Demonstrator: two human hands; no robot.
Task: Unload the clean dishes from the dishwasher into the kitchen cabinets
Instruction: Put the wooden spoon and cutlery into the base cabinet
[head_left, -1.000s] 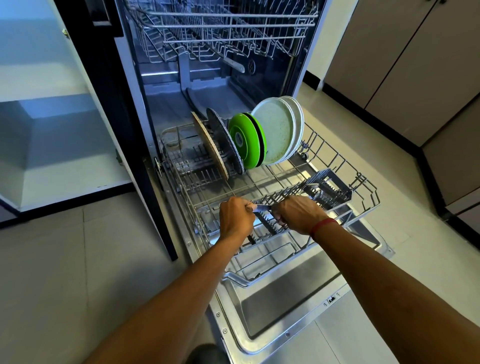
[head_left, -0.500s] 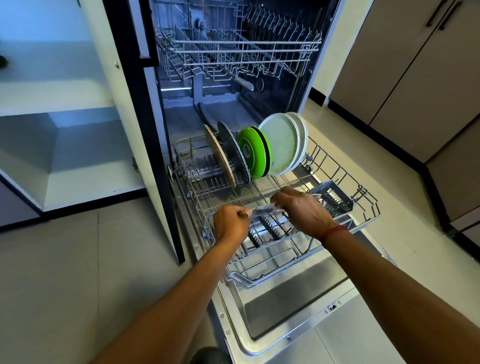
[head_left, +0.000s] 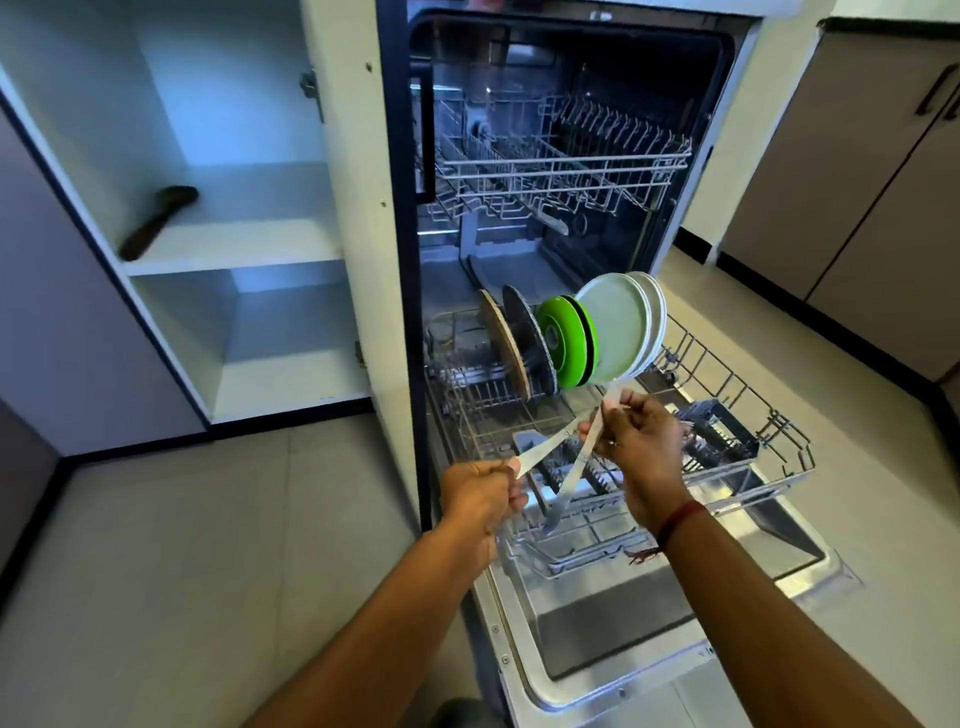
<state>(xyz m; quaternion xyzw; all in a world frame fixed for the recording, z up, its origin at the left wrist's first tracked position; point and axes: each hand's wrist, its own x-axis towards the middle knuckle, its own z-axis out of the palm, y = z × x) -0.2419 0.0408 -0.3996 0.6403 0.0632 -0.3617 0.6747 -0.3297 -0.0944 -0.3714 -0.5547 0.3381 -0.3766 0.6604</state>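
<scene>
The dishwasher's lower rack (head_left: 779, 457) is pulled out over the open door. At its back stand a tan plate (head_left: 501, 343), a dark plate (head_left: 527, 338), green plates (head_left: 563, 340) and pale plates (head_left: 621, 325). My left hand (head_left: 480, 496) pinches the end of a flat metal utensil (head_left: 545, 447) above the rack. My right hand (head_left: 641, 444) grips a second metal utensil (head_left: 576, 467) that slants down toward the rack. The two utensils cross between my hands.
The upper rack (head_left: 561, 166) sits inside the dishwasher with no dishes visible. An open cabinet (head_left: 234, 244) stands to the left, with a dark utensil (head_left: 156, 221) on its upper shelf. Closed brown cabinets (head_left: 857, 182) line the right. Tiled floor lies in front of the cabinet.
Both hands have risen from the rack, each lifting a metal utensil, and have drawn apart. My view has tilted up and now shows more of the cabinet.
</scene>
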